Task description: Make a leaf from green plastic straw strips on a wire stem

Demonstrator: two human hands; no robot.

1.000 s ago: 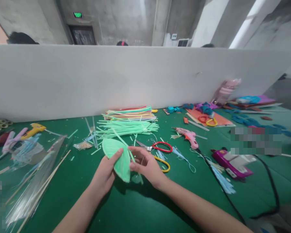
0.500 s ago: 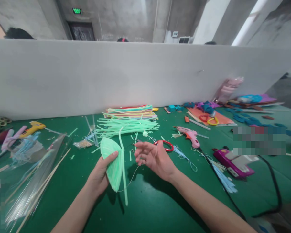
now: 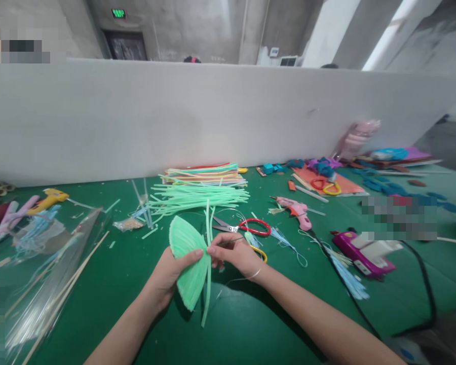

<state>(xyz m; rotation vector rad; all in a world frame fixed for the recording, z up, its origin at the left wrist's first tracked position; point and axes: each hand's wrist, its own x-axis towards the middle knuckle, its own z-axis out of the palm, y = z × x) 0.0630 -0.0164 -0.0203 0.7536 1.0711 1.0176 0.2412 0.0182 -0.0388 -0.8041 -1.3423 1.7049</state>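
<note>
My left hand [image 3: 171,276] is closed around a light green, fan-shaped piece [image 3: 186,258] made of close-packed strips, its thumb pressed on the front near the straight edge. Along that edge runs a loose green strip [image 3: 207,291], standing nearly upright. My right hand [image 3: 231,253] pinches at this strip, thumb and forefinger together beside my left thumb. A thin pale thread [image 3: 245,279] curves below my right wrist. Just beyond my right hand lie open scissors [image 3: 255,226] with red handles, and a yellow handle loop [image 3: 260,252] shows beside the wrist.
A pile of green strips [image 3: 197,197] lies ahead, with multicoloured strips [image 3: 201,174] behind it. To the right are a pink glue gun [image 3: 296,210] and a purple power strip [image 3: 361,253]. On the left lie a yellow glue gun [image 3: 49,200] and clear plastic [image 3: 57,268]. A white partition [image 3: 213,111] stands behind.
My right hand has moved left and closed its fingers at the strip by the fan's edge. The fan has shifted slightly right. The scissors are now more exposed.
</note>
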